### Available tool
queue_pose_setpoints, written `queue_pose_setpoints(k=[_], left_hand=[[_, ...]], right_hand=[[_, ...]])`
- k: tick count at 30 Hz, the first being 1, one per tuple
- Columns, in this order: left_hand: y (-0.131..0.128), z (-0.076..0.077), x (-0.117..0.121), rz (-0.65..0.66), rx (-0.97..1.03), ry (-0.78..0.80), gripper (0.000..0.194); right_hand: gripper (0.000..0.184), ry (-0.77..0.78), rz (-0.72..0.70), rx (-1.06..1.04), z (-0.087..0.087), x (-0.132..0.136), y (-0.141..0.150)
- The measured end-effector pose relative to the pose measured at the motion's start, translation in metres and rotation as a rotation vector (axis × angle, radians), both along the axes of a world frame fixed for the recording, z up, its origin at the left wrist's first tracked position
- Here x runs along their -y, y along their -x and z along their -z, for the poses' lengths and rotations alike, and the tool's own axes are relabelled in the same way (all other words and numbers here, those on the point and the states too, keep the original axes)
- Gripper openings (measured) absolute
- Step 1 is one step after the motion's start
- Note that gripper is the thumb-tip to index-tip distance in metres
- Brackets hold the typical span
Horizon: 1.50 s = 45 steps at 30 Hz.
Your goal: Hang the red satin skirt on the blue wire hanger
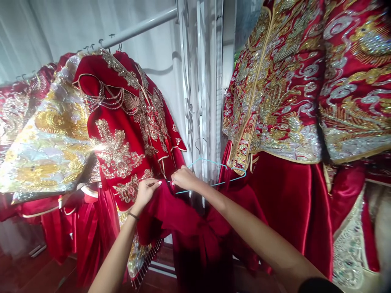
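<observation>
Left hand (146,192) and right hand (185,179) pinch a dark red garment (195,232) at its top edge — a light-blue hanger (210,161) partly behind the right hand.

Pale drapery (70,24) hangs in soft folds across the back. In front, a light-coloured rail (146,25) slants up towards scrolled white metal uprights (200,53). The floor (56,272), seen at the lower left, is dark reddish. Cool light brightens the drapery, leaving the lower area dim.
</observation>
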<state>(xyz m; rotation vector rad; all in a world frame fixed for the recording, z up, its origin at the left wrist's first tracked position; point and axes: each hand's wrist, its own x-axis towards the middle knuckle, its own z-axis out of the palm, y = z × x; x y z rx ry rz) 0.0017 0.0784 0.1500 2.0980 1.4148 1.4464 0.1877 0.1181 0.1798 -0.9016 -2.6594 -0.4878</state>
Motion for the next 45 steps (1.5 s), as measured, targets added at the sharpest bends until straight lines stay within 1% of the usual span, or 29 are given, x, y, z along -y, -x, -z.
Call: queue_pose_setpoints(k=[3, 5, 8, 11, 13, 16, 17, 19, 20, 21, 22, 23, 24, 25, 26, 27, 28, 29, 31, 33, 35, 37, 39, 42, 45], left_hand=[[-0.014, -0.009, -0.008, 0.026, 0.075, -0.037, 0.022], [-0.022, -0.009, -0.013, 0.073, 0.094, -0.001, 0.024], [-0.028, 0.002, -0.017, 0.102, 0.035, 0.042, 0.027], [-0.029, 0.016, -0.016, 0.063, -0.057, 0.025, 0.026], [-0.029, 0.022, -0.016, 0.028, -0.098, 0.011, 0.025], [-0.028, 0.025, -0.021, -0.008, -0.122, -0.001, 0.025], [-0.027, 0.025, -0.023, -0.014, -0.115, -0.003, 0.026], [-0.024, 0.024, -0.026, -0.005, -0.099, 0.014, 0.027], [-0.022, 0.023, -0.027, 0.0, -0.1, 0.029, 0.027], [-0.022, 0.021, -0.026, -0.005, -0.113, 0.028, 0.027], [-0.023, 0.02, -0.024, -0.031, -0.136, 0.0, 0.027], [-0.027, 0.018, -0.021, -0.087, -0.157, -0.061, 0.028], [-0.034, 0.016, -0.017, -0.163, -0.171, -0.148, 0.03], [-0.045, 0.015, -0.014, -0.234, -0.179, -0.242, 0.031], [-0.059, 0.014, -0.011, -0.269, -0.184, -0.314, 0.029], [-0.078, 0.013, -0.011, -0.25, -0.191, -0.345, 0.025], [-0.099, 0.014, -0.014, -0.168, -0.2, -0.328, 0.021], [-0.123, 0.015, -0.019, -0.033, -0.21, -0.271, 0.02], [-0.172, 0.02, -0.035, 0.224, -0.151, -0.121, 0.021], [-0.214, 0.027, -0.055, 0.382, 0.006, 0.006, 0.02], [-0.243, 0.034, -0.071, 0.473, 0.108, 0.079, 0.019], [-0.256, 0.039, -0.079, 0.512, 0.147, 0.101, 0.025], [-0.256, 0.043, -0.08, 0.53, 0.17, 0.105, 0.029], [-0.248, 0.045, -0.076, 0.558, 0.203, 0.122, 0.032], [-0.243, 0.047, -0.074, 0.562, 0.236, 0.145, 0.03]], right_hand=[[0.018, -0.025, 0.008, 0.0, 0.001, 0.0, 0.0], [0.019, -0.051, 0.017, -0.006, 0.003, -0.001, -0.001], [0.02, -0.054, -0.009, -0.033, 0.006, -0.003, -0.005], [0.02, -0.051, -0.042, -0.051, 0.009, -0.007, -0.006], [0.02, -0.049, -0.045, -0.051, 0.01, -0.008, -0.004], [0.02, -0.089, -0.044, -0.13, 0.014, -0.001, -0.004], [0.021, -0.121, -0.039, -0.19, 0.015, 0.005, -0.007], [0.029, -0.175, -0.002, -0.334, 0.018, 0.018, -0.022], [0.033, -0.181, 0.05, -0.41, 0.021, 0.025, -0.035], [0.034, -0.171, 0.139, -0.489, 0.024, 0.032, -0.052], [0.032, -0.147, 0.274, -0.572, 0.028, 0.038, -0.072], [0.03, -0.116, 0.457, -0.664, 0.033, 0.042, -0.093], [0.031, -0.081, 0.674, -0.755, 0.038, 0.045, -0.115], [0.035, -0.029, 0.883, -0.825, 0.044, 0.047, -0.135], [0.039, 0.041, 1.041, -0.86, 0.049, 0.046, -0.154], [0.044, 0.116, 1.149, -0.873, 0.055, 0.045, -0.169], [0.048, 0.189, 1.203, -0.871, 0.06, 0.043, -0.18], [0.049, 0.251, 1.209, -0.865, 0.066, 0.041, -0.187], [0.041, 0.312, 1.158, -0.868, 0.076, 0.036, -0.193], [0.027, 0.315, 1.11, -0.889, 0.085, 0.033, -0.195], [0.021, 0.292, 1.091, -0.907, 0.091, 0.033, -0.199], [0.022, 0.26, 1.081, -0.924, 0.091, 0.035, -0.207], [0.024, 0.223, 1.06, -0.941, 0.084, 0.037, -0.218], [0.027, 0.176, 1.006, -0.944, 0.064, 0.033, -0.226], [0.025, 0.142, 0.928, -0.9, 0.039, 0.021, -0.217]])
